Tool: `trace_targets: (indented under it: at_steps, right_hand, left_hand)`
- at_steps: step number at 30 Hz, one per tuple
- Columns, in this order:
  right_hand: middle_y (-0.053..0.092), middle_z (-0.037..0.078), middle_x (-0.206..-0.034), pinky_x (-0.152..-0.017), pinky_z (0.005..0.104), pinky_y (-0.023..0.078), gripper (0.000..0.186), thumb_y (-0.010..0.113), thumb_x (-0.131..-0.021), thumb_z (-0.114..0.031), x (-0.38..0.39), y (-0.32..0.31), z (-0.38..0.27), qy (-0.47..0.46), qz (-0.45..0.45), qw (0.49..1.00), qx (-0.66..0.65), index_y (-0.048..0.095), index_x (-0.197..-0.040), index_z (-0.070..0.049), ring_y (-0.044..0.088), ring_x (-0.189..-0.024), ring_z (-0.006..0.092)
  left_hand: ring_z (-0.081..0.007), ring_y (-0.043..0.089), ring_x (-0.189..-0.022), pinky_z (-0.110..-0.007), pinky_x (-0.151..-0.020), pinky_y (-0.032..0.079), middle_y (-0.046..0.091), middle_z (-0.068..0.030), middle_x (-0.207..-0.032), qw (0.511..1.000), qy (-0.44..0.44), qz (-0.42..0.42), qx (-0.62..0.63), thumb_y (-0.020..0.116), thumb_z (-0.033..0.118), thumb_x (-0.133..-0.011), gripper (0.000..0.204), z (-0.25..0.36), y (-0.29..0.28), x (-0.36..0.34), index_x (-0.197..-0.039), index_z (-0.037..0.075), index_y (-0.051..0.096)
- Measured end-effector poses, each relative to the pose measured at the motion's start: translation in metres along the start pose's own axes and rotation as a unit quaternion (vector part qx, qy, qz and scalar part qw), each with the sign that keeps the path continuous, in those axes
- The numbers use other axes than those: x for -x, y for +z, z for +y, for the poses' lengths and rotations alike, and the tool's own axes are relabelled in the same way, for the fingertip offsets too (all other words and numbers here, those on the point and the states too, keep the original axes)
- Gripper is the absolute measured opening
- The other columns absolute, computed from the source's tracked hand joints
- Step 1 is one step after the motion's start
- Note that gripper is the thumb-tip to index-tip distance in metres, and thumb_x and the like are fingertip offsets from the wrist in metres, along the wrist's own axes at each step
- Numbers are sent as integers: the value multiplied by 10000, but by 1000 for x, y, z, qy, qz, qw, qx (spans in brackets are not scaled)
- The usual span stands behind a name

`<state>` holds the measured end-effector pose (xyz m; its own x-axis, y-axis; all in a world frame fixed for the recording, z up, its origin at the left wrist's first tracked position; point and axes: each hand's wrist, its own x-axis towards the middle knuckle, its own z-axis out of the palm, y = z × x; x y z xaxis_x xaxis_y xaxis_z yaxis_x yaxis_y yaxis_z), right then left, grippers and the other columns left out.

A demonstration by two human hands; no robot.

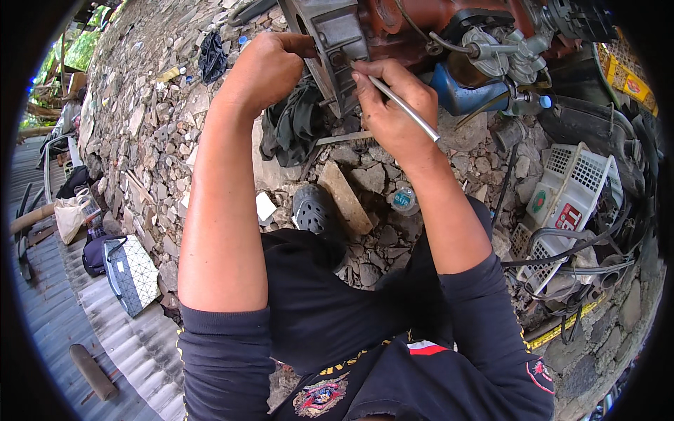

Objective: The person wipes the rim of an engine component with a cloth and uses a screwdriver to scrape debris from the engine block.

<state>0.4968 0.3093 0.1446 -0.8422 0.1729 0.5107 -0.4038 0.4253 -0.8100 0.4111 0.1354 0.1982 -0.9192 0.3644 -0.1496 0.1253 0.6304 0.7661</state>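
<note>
A grey cast-metal housing (330, 35) is joined to a reddish-brown engine block (393, 35) at the top. My left hand (270, 67) is closed at the housing's left side. Its fingertips go behind the flange, so whatever they grip is hidden. On the other side, my right hand (400, 105) is closed round a slim silver metal rod (407, 109), pinched between thumb and fingers. One end of the rod points down and right; its other end is hidden at the housing. Beneath the housing lies a dark cloth (293, 126).
Loose stones (154, 119) cover the ground. A blue container (463, 91) sits under the engine's carburettor-like part (498, 56). White plastic crates (569, 189) and black hoses (576, 252) lie at right. A clear bottle (404, 201), a flat board (346, 196) and my grey clog (314, 210) are below.
</note>
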Motion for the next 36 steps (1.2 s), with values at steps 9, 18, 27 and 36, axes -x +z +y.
trace_targets:
  at_steps: [9, 18, 27, 36]
  right_hand:
    - [708, 159, -856, -659, 342, 547, 114, 700, -827, -42, 4, -2, 8, 63, -42, 997, -29, 675, -938, -50, 710, -809, 326]
    - [722, 143, -850, -669, 324, 552, 117, 698, -851, -61, 6, -3, 19, 81, 31, 996, -20, 690, -966, -42, 727, -777, 248]
    - [698, 78, -791, -567, 270, 513, 100, 682, -902, -73, 5, 12, 20, 224, 85, 948, -208, 672, -957, 10, 657, -619, 127]
    - [710, 104, -815, -581, 281, 520, 111, 680, -901, -88, 0, 27, 30, 183, 130, 955, -195, 661, -973, -5, 672, -639, 151]
  left_hand:
    - [-206, 636, -1079, -313, -1005, 443, 705, -143, -1126, 999, -17, 15, -29, 455, -39, -782, 452, 1, 1, 0, -1182, -38, 668]
    - [-225, 639, -1076, -316, -1002, 446, 701, -148, -1136, 999, -23, 17, -37, 477, -36, -784, 443, 2, 2, -2, -1188, -51, 658]
    - [-248, 664, -1031, -314, -963, 467, 717, -174, -1080, 999, -11, 43, -20, 450, -29, -759, 446, 8, 5, 1, -1133, -36, 692]
    - [-259, 662, -1088, -315, -983, 469, 703, -190, -1132, 999, -6, 36, -26, 439, -25, -755, 482, 3, 3, 0, -1182, -44, 662]
